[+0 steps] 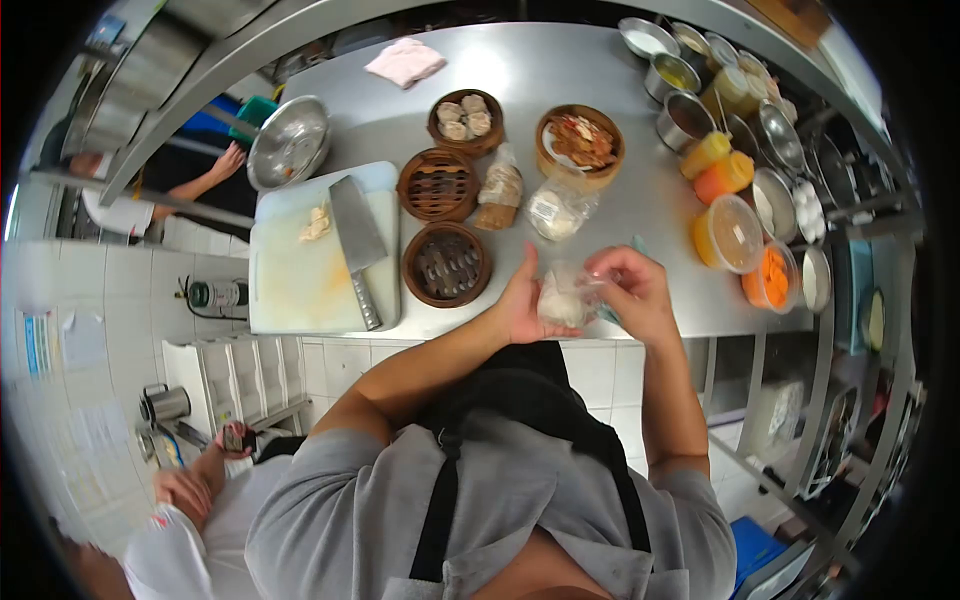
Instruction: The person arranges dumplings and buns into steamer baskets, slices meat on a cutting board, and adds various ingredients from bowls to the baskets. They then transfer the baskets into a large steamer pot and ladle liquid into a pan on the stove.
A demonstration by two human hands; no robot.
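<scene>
Over the desk's [655, 215] near edge, the left hand [520, 302] lies palm up, open beneath a small plastic bag [562, 300] of something white, thumb raised. The right hand [640, 295] bends inward, its grip pinching the bag's plastic. A slatted steamer basket [411, 264] sits left, then a cutting board [290, 275] bearing a cleaver [358, 230]; another plastic bag [552, 212] lies just beyond the hands.
</scene>
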